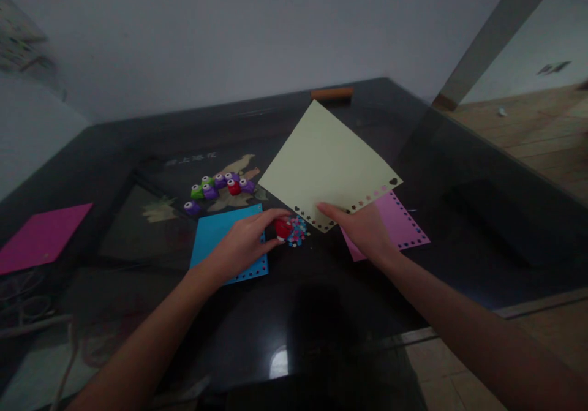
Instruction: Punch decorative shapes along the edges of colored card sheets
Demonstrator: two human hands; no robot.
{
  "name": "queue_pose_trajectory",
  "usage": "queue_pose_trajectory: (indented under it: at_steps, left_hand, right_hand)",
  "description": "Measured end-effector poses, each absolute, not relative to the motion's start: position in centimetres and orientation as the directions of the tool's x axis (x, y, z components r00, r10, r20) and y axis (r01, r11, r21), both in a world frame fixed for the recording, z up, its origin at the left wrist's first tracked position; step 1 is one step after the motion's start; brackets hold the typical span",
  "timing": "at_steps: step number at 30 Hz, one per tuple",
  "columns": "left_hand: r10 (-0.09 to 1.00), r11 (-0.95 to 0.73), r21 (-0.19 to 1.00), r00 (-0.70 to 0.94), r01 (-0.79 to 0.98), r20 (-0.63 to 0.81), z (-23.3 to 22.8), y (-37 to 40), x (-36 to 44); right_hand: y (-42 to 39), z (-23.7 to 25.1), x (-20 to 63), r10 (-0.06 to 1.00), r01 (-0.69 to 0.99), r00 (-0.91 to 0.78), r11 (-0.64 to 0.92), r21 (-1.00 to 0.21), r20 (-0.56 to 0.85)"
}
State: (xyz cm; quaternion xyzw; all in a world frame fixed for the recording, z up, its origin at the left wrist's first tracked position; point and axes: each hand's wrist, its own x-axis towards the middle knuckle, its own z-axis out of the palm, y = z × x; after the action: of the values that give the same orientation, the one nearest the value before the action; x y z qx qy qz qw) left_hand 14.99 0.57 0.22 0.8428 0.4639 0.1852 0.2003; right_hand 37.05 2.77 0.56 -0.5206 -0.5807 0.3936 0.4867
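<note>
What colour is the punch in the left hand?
The punch is red, seen best in the head view.

From the held punch (pixel 283 228), the table (pixel 294 282) has room at six o'clock; punches (pixel 220 181) block ten, yellow paper (pixel 328 163) one.

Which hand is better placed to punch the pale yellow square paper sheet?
Likely the left hand: it holds the red plastic punch, while the right hand holds the sheet near its punched edge.

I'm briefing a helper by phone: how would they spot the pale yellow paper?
Over the dark glossy table, find the right hand. It grips the square pale yellow paper near a punched corner. Its colour sets it apart from the pink paper and blue paper nearby.
</note>
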Motion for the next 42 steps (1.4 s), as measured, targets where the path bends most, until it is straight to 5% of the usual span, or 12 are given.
queue_pose_trajectory:
  at_steps: [15,26,33,42]
  left_hand:
    - [0.763,-0.628,0.439,0.621,0.643,0.182,-0.3,0.5,15.1]
    - [0.815,-0.569,0.450,0.544,0.688,0.198,-0.3,0.7,14.8]
    - [0.930,-0.344,0.651,0.343,0.677,0.135,0.2,0.7,15.2]
    - [0.982,-0.052,0.942,0.189,0.333,-0.012,0.8,0.7,15.9]
  right_hand:
    - [2.9,0.3,37.2,0.983,0.225,0.033,0.171,-0.959,0.183]
    - [2.9,0.4,37.2,0.981,0.211,0.017,0.184,-0.960,0.192]
    - [3.1,0.5,37.4,0.984,0.172,-0.007,0.178,-0.969,0.180]
    - [3.8,-0.2,37.8,0.990,0.156,0.030,0.131,-0.979,0.137]
